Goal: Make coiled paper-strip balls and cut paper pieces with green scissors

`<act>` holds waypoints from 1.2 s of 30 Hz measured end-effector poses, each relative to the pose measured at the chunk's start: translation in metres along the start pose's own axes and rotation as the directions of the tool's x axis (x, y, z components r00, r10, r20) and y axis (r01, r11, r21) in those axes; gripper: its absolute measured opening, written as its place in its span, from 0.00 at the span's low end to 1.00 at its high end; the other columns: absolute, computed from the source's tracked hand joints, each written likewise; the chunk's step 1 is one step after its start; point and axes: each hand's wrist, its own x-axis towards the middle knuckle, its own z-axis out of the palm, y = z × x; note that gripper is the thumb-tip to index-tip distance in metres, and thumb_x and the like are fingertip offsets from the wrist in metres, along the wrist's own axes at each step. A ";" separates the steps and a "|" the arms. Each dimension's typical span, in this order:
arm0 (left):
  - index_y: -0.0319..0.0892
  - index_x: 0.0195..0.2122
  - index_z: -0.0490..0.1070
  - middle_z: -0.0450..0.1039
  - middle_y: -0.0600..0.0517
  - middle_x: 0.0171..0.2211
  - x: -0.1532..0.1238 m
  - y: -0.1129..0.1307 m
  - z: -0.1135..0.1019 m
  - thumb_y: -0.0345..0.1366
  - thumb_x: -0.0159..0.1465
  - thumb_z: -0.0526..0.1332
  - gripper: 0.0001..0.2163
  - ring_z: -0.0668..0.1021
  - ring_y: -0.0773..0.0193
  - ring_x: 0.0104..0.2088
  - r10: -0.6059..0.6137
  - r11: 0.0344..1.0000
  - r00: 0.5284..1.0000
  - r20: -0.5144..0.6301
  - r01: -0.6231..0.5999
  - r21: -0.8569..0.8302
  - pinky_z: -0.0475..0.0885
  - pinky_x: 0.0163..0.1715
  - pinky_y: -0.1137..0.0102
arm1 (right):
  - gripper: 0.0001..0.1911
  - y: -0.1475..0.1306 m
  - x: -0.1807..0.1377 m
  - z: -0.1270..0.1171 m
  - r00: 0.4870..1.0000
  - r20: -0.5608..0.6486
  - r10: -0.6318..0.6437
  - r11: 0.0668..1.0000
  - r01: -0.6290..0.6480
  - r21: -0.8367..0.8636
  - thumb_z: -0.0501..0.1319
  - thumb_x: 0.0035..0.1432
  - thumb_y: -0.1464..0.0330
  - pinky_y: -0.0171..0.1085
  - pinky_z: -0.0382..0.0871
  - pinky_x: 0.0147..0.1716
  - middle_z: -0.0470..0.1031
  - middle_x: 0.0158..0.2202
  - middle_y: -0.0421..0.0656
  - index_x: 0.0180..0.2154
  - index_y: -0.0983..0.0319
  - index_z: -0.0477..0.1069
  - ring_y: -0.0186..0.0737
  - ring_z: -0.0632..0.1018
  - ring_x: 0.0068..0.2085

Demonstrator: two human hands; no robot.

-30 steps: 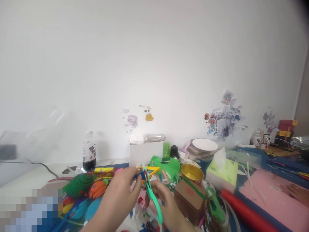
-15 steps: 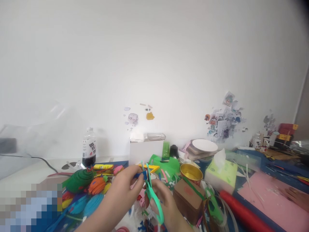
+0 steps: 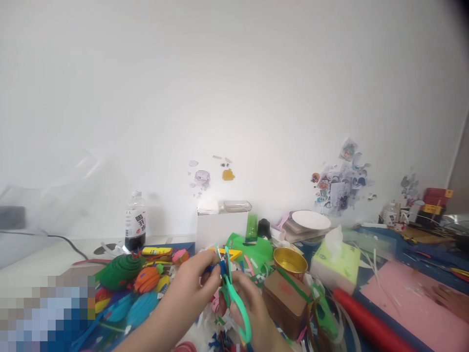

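Observation:
Over the cluttered table, my left hand pinches a small blue piece, perhaps folded paper; its exact kind is unclear. My right hand has its fingers in the handles of green-handled scissors, which point up and away from me. The blades stand slightly apart, with the blue piece at or between them. Small blue scraps and white cuttings lie below my hands. To the left are a green coil of ribbed paper, an orange one and a light blue one.
Right of my hands stand a brown box, a gold tin and a tissue box. A red roll lies beyond them. Another person's hand rests on a pink sheet. A labelled bottle stands near the wall.
The scissor blades and the blue piece have shifted slightly, and the blades have opened a little wider. My hands stay nearly in place.

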 end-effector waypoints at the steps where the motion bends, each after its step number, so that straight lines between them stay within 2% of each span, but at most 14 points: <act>1: 0.43 0.24 0.61 0.63 0.56 0.22 0.000 0.000 0.000 0.35 0.58 0.46 0.08 0.66 0.65 0.26 -0.001 1.000 1.000 -0.002 0.001 -0.003 0.61 0.25 0.73 | 0.26 0.000 0.000 0.000 1.000 -0.011 -0.006 1.000 0.006 -0.004 0.59 0.49 0.50 0.38 0.66 0.33 0.68 0.30 0.43 0.43 0.61 0.70 0.40 0.69 0.32; 8: 0.44 0.22 0.58 0.61 0.56 0.21 0.001 0.002 -0.003 0.35 0.57 0.46 0.08 0.66 0.65 0.25 0.002 0.999 1.000 0.012 -0.001 -0.036 0.61 0.25 0.73 | 0.26 0.009 0.000 -0.001 1.000 -0.018 -0.004 0.999 0.003 -0.035 0.61 0.48 0.50 0.37 0.66 0.30 0.67 0.28 0.42 0.43 0.61 0.70 0.39 0.68 0.29; 18: 0.43 0.24 0.63 0.65 0.55 0.22 0.005 -0.004 -0.005 0.35 0.57 0.48 0.09 0.67 0.65 0.25 0.021 1.000 1.000 0.006 -0.022 0.016 0.60 0.24 0.73 | 0.24 0.012 0.000 0.001 0.999 -0.037 -0.010 0.999 0.008 -0.051 0.59 0.51 0.52 0.34 0.62 0.25 0.64 0.27 0.40 0.44 0.61 0.69 0.34 0.65 0.25; 24: 0.43 0.20 0.60 0.61 0.57 0.20 0.007 -0.008 -0.011 0.36 0.56 0.50 0.09 0.65 0.66 0.23 0.049 0.999 0.998 0.032 -0.049 -0.017 0.59 0.23 0.74 | 0.22 0.012 0.001 0.003 1.000 -0.016 0.020 0.998 -0.021 -0.059 0.60 0.50 0.54 0.32 0.59 0.21 0.60 0.21 0.36 0.42 0.62 0.70 0.32 0.63 0.22; 27: 0.43 0.22 0.63 0.65 0.56 0.21 0.008 -0.011 -0.015 0.38 0.58 0.50 0.10 0.68 0.65 0.25 0.054 0.998 0.996 0.071 -0.052 -0.030 0.62 0.25 0.73 | 0.21 0.012 0.002 0.002 0.999 -0.017 0.035 0.997 -0.036 -0.067 0.61 0.49 0.54 0.31 0.58 0.21 0.59 0.20 0.35 0.41 0.62 0.70 0.32 0.62 0.22; 29: 0.44 0.29 0.67 0.70 0.54 0.27 0.008 -0.013 -0.018 0.41 0.58 0.51 0.10 0.72 0.63 0.30 0.042 0.998 0.996 0.079 -0.038 -0.053 0.65 0.29 0.72 | 0.21 0.012 0.003 0.001 0.998 -0.039 0.050 0.997 -0.053 -0.058 0.61 0.49 0.54 0.31 0.59 0.21 0.59 0.21 0.36 0.40 0.62 0.69 0.32 0.63 0.22; 30: 0.44 0.34 0.68 0.72 0.53 0.31 0.008 -0.014 -0.020 0.43 0.58 0.52 0.10 0.73 0.62 0.33 0.033 0.998 0.999 0.041 -0.031 -0.051 0.66 0.31 0.71 | 0.20 0.013 0.003 0.001 0.996 -0.061 0.058 0.996 -0.062 -0.057 0.61 0.49 0.54 0.32 0.60 0.22 0.59 0.21 0.36 0.39 0.62 0.69 0.32 0.63 0.22; 32: 0.44 0.41 0.66 0.72 0.50 0.37 0.007 -0.013 -0.021 0.45 0.57 0.55 0.14 0.73 0.59 0.38 0.047 0.999 0.989 -0.139 -0.046 0.009 0.67 0.36 0.69 | 0.19 0.013 0.004 0.000 0.991 -0.112 0.070 0.996 -0.077 -0.055 0.61 0.50 0.55 0.33 0.63 0.25 0.59 0.22 0.36 0.37 0.62 0.69 0.32 0.64 0.23; 34: 0.43 0.37 0.67 0.71 0.49 0.35 0.003 -0.009 -0.020 0.44 0.58 0.54 0.12 0.73 0.58 0.37 0.154 0.983 0.938 -0.311 -0.113 0.144 0.65 0.37 0.67 | 0.17 0.013 0.005 0.000 0.985 -0.157 0.066 0.996 -0.074 -0.047 0.60 0.51 0.55 0.34 0.64 0.27 0.60 0.22 0.36 0.37 0.62 0.69 0.33 0.64 0.24; 35: 0.43 0.32 0.67 0.71 0.49 0.31 0.001 -0.006 -0.019 0.43 0.59 0.52 0.11 0.72 0.59 0.34 0.219 0.965 0.921 -0.321 -0.155 0.214 0.65 0.35 0.67 | 0.17 0.014 0.005 0.000 0.982 -0.177 0.058 0.997 -0.066 -0.041 0.60 0.51 0.56 0.34 0.64 0.27 0.60 0.22 0.36 0.37 0.62 0.69 0.33 0.64 0.24; 36: 0.43 0.27 0.67 0.70 0.50 0.27 -0.002 -0.003 -0.016 0.43 0.60 0.50 0.12 0.72 0.60 0.31 0.259 0.946 0.926 -0.276 -0.185 0.266 0.64 0.33 0.68 | 0.16 0.013 0.006 0.001 0.979 -0.196 0.046 0.998 -0.054 -0.034 0.60 0.52 0.56 0.33 0.64 0.26 0.61 0.23 0.37 0.37 0.62 0.69 0.33 0.64 0.24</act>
